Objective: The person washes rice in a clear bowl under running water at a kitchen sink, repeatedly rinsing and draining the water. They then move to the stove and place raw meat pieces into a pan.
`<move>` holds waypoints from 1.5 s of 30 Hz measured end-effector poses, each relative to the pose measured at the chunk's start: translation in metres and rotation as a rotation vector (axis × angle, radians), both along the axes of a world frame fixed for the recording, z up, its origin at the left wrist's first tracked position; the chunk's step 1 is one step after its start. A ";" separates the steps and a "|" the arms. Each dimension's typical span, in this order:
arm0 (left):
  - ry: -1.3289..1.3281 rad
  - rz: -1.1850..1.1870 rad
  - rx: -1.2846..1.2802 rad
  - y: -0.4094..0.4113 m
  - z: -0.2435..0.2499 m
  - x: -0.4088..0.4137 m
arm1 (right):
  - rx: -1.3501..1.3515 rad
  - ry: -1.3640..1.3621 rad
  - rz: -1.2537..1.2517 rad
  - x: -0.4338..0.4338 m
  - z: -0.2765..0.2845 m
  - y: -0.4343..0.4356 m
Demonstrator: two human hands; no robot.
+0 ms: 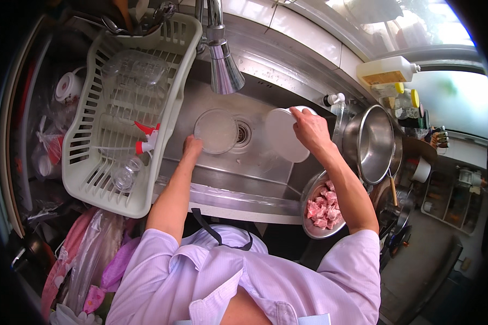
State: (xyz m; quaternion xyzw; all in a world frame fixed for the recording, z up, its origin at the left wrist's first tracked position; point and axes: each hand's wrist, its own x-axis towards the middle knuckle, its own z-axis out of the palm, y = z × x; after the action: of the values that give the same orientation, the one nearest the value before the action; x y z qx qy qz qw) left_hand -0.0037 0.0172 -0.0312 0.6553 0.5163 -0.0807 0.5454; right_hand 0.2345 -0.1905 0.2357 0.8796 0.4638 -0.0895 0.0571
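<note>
Over the stainless steel sink (264, 168), my left hand (192, 146) grips the near-left rim of a round clear container (216, 132) with cloudy contents. That container is beside the sink's drain (242, 134). To the right, my right hand (311, 126) has the upper edge of a round white plastic piece (285, 136) pinched between thumb and fingers. The piece is tilted; whether it is a lid or a shallow vessel cannot be told. Another white edge shows behind my right fingers. Below my right forearm, a metal bowl (309, 221) holds chunks of raw meat (324, 208), partly covered by the arm.
A chrome faucet (224, 69) overhangs the sink's back left. Left of the sink stands a pale plastic dish rack (164, 138) with clear containers and a red-and-white spray head (148, 140). Steel bowls (374, 142) stand at the right, below bottles (384, 70) on a ledge.
</note>
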 end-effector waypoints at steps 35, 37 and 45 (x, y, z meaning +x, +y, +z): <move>0.026 0.144 -0.105 -0.007 0.017 0.014 | 1.054 0.570 -0.515 0.012 0.027 0.018; 0.040 0.118 -0.108 -0.005 0.015 0.012 | 0.728 0.700 -0.270 -0.007 0.025 0.057; -0.047 0.066 -0.113 -0.009 -0.035 0.011 | 0.799 1.036 -0.154 0.033 -0.057 0.192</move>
State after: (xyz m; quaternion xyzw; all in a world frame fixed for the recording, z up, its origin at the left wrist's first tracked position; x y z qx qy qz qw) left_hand 0.0071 0.0086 -0.0661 0.6079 0.5192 -0.0765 0.5959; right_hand 0.2675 0.0015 0.1792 0.7068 0.3646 -0.3264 -0.5109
